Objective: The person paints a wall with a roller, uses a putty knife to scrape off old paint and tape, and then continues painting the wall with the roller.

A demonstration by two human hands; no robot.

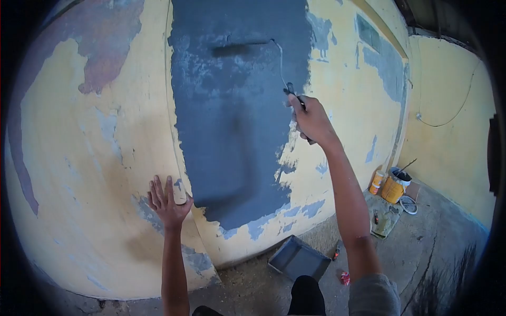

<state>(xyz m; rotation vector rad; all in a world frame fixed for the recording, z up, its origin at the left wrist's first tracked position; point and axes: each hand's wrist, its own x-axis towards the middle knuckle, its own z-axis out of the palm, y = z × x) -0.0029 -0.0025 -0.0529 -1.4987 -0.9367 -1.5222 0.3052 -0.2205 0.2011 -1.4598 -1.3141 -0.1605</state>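
A paint roller (241, 48) with a bent wire frame lies against the dark grey painted area (221, 142) of the wall, near its top. My right hand (312, 120) is closed around the roller's black handle, to the right of the grey area. Fingers spread, my left hand (169, 203) rests against the cream wall (126, 174) left of the grey area's lower edge. Its thumb is near the wall's vertical edge, and no tool shows in it. The grey area has ragged borders on the right and bottom.
A dark paint tray (300, 259) sits on the concrete floor by the wall's base. Right of it are a red-handled tool (337, 250) and a crumpled red item (345, 278). A yellow bucket (395, 188), orange-and-white containers (376, 181) and a round lid (408, 205) stand farther right.
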